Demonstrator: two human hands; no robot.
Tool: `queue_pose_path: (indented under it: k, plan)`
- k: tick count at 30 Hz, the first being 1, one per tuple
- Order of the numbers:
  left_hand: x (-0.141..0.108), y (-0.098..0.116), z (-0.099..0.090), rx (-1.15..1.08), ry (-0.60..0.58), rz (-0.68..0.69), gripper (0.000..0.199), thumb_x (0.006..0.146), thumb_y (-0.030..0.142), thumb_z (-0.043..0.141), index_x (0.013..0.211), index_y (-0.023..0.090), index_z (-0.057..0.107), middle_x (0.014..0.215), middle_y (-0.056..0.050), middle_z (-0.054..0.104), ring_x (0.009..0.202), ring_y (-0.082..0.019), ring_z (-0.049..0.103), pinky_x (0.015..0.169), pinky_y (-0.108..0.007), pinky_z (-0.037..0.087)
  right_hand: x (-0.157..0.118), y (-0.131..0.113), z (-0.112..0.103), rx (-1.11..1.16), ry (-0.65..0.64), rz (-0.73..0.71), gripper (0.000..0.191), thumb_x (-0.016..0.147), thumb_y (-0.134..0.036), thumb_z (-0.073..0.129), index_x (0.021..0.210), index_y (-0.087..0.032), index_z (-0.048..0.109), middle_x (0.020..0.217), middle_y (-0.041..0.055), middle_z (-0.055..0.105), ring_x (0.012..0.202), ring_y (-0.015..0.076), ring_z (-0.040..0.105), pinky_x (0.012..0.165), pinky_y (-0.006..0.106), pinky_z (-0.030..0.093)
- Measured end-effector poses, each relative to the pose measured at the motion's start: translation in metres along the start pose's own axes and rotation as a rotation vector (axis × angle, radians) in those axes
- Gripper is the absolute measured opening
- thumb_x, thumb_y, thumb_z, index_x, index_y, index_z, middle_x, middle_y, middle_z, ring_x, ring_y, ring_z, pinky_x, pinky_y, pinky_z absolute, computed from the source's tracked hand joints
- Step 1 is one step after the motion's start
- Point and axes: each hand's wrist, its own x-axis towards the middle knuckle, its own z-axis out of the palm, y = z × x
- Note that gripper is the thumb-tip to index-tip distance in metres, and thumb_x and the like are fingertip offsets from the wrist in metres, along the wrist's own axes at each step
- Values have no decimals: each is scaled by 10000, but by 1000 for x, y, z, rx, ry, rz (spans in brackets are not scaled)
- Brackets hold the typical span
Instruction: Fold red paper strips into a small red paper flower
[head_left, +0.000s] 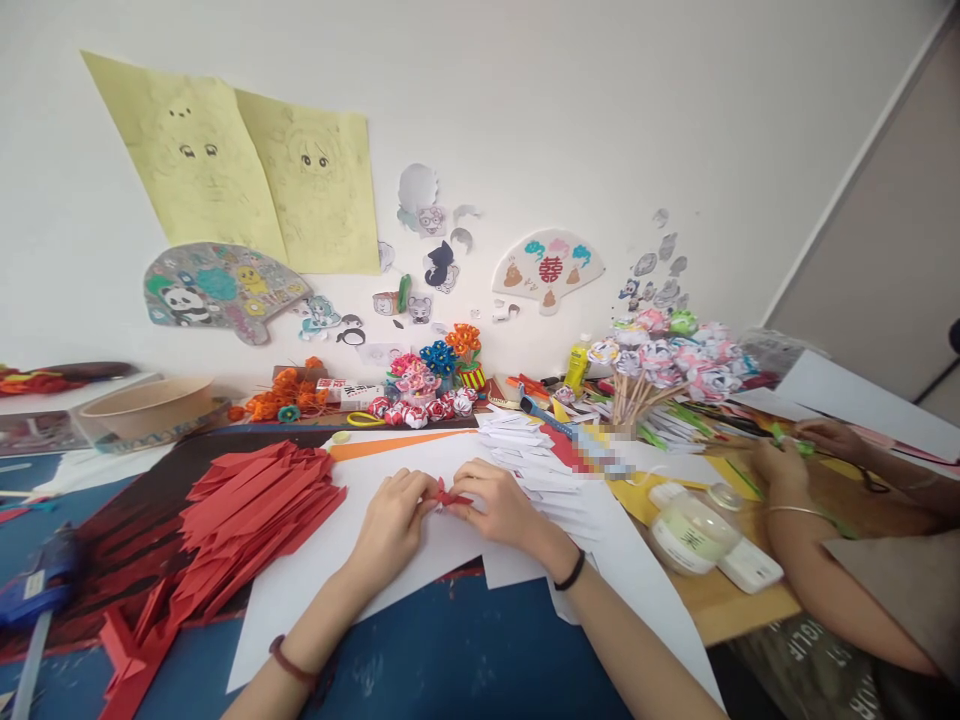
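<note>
Between my two hands is a small folded piece of red paper (453,497), pinched over white sheets. The fingertips of my left hand (397,515) close on its left end. On its right end, my right hand (499,505) grips with thumb and fingers. Parts of the paper are hidden by my fingers. To the left lies a large pile of folded red paper strips (259,510). Just right of my right hand are stacked folded white paper strips (536,465). A white sheet (300,610) lies beneath both hands.
A blue glue gun (45,575) rests at far left. A plastic bottle (694,530) and paper flowers on sticks (667,365) stand on the right. Beside me, a co-worker's hands (795,465) hold something green. A beige bowl (150,405) sits at back left.
</note>
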Motion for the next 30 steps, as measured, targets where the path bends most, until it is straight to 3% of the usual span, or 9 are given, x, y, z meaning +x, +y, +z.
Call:
queue_pose_path:
  k: [6, 14, 24, 30]
  plan:
    - [-1, 1, 7, 29, 25, 16, 140, 949, 208, 419, 858, 202, 524, 862, -26, 626, 797, -196, 503, 707, -331, 352, -1, 0, 2, -10, 4, 13, 48, 891, -200, 594, 898, -176, 634, 894, 60, 636, 852, 182, 578, 752, 306, 470]
    - [-1, 5, 6, 106, 108, 47, 161, 967, 277, 419, 914, 203, 552, 897, -36, 642, 831, -197, 499, 713, -338, 329, -4, 6, 6, 20, 118, 52, 59, 879, -162, 564, 857, -174, 617, 843, 58, 621, 789, 176, 572, 710, 294, 460]
    - [-2, 4, 11, 134, 147, 46, 172, 976, 240, 409, 900, 199, 557, 902, -28, 655, 820, -187, 487, 716, -334, 309, -1, -2, 4, 95, 49, 99, 57, 908, -165, 532, 873, -183, 573, 899, 47, 597, 813, 162, 562, 725, 278, 444]
    - [-3, 5, 9, 109, 113, 52, 187, 975, 227, 389, 876, 213, 548, 881, -24, 642, 816, -195, 478, 715, -343, 301, -1, 1, 3, 186, -7, 114, 54, 874, -134, 575, 862, -183, 593, 883, 37, 602, 766, 150, 552, 699, 268, 449]
